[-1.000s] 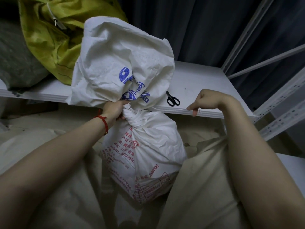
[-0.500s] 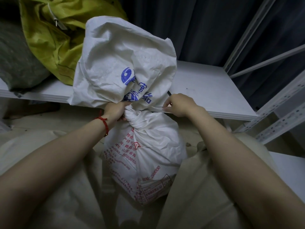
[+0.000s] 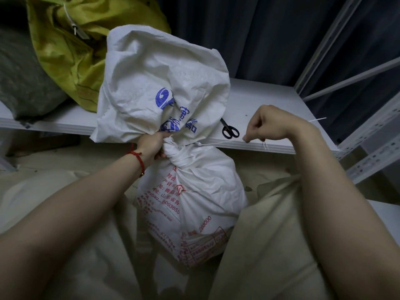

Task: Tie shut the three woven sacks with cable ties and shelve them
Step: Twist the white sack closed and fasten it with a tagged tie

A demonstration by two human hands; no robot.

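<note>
While left hand [image 3: 151, 146] grips sack [image 3: 194, 187], tie [image 3: 223, 143] points rightward

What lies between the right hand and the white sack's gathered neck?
In the head view, the tail of the cable tie runs from the gathered neck to the right hand, which pinches it. Black scissors lie on the shelf behind that stretch.

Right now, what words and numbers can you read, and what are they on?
"8093655": red, on the white sack.
"266000": red, lower on that sack.
"符合": red, just below its tied neck.
"山东省": red, above the long number.
Blue print on its upper flap: too crumpled to read.
Red boxed print at its bottom: too blurred.
Yellow sack, scissors: no text visible.
</note>
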